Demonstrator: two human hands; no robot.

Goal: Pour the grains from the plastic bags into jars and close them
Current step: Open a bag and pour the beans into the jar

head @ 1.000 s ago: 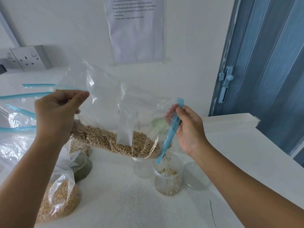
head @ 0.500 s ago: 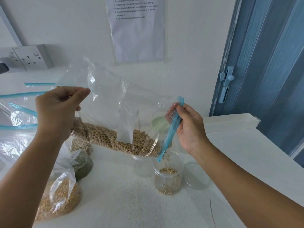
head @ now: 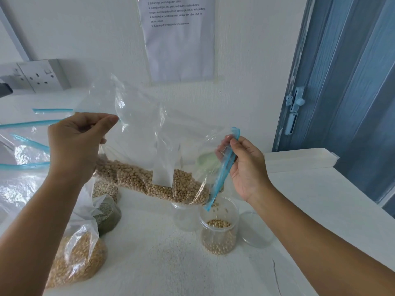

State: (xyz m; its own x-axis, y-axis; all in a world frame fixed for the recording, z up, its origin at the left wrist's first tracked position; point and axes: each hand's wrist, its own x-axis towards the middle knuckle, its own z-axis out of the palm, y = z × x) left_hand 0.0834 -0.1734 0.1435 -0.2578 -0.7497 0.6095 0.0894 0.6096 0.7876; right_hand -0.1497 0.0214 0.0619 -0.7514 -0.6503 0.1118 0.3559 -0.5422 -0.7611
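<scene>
A clear zip bag of soybeans [head: 149,159] hangs tilted above the table, its blue zip mouth pointing down to the right. My left hand [head: 74,144] grips the bag's bottom corner and lifts it. My right hand [head: 243,165] pinches the blue zip strip [head: 222,169] at the mouth. Beans drop from the mouth into a clear jar [head: 219,229], which is about a third full. A second, empty clear jar [head: 184,216] stands just left of it, behind the bag's lower edge.
A clear lid [head: 256,229] lies right of the jars. Bags of yellow grain [head: 77,257], green grain [head: 106,216] and pale grain [head: 104,189] sit at the left, with more blue-zipped bags [head: 23,159] behind. A wall socket [head: 40,75] and a blue door [head: 342,92] are beyond.
The left hand has raised the bag's bottom corner a little, and the bean level in the jar has risen as beans keep falling. The right hand has held its place.
</scene>
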